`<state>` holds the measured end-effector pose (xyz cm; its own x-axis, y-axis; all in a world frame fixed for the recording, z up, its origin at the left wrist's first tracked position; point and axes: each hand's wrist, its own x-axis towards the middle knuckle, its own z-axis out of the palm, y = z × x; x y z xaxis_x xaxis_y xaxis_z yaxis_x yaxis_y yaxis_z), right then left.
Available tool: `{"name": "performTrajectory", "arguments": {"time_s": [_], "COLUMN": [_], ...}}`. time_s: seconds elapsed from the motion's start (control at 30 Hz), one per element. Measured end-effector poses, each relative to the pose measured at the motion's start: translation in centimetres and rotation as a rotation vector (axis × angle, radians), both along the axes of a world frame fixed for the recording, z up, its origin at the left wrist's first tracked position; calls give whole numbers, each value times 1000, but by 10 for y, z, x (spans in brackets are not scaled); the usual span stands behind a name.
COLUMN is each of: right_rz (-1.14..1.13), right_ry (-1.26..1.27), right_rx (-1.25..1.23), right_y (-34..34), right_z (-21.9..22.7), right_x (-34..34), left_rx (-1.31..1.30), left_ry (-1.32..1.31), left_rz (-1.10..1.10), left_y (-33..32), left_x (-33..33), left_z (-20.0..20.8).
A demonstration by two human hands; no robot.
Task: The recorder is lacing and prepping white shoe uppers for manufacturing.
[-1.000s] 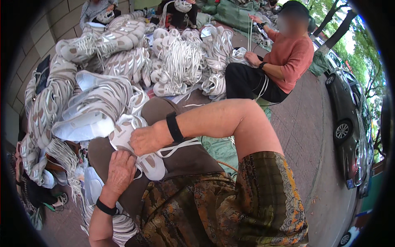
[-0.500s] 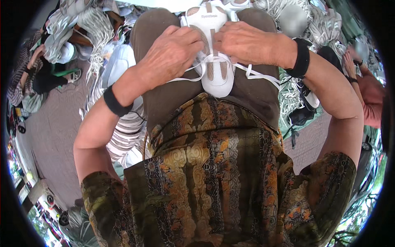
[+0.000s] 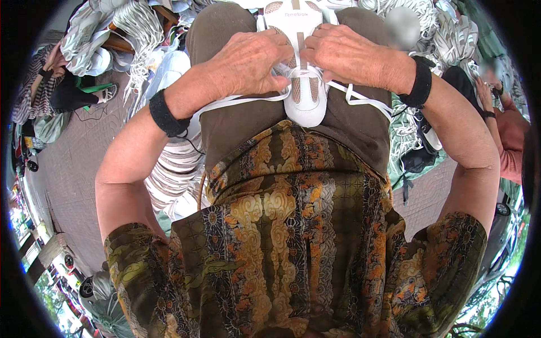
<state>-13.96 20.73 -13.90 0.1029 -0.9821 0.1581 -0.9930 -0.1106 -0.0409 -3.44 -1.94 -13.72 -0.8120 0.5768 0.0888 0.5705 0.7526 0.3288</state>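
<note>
While the white-and-tan shoe upper lies between the brown-trousered thighs, bare left hand and bare right hand curl over its sides; can't tell what the fingertips pinch. I'd keep the flat white lace untwisted, both ends even.

grip: 2 | lap shoe: 1 | own wristbands: 2 | co-workers: at least 2

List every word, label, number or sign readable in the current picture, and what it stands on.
White-and-tan sneaker: one line of small grey lettering on its white panel near the picture's top edge; legible, not transcribed here.
Same sneaker, lower down: a small mark, too small to read.
Elsewhere: nothing legible.
</note>
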Motion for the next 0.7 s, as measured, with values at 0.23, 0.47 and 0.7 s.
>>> {"name": "performTrajectory", "arguments": {"time_s": [0.23, 0.47, 0.7], "right_rz": [-55, -84, -141], "right_ry": [-47, -78, -93], "right_rx": [20, 53, 42], "right_y": [3, 6, 11], "right_z": [5, 12, 11], "right_x": [2, 7, 12], "left_rx": [-67, -20, -33], "left_ry": [105, 287, 507], "left_rz": [-27, -127, -169], "left_y": [0, 0, 6], "left_x": [-1, 6, 7], "left_z": [-7, -14, -24]}}
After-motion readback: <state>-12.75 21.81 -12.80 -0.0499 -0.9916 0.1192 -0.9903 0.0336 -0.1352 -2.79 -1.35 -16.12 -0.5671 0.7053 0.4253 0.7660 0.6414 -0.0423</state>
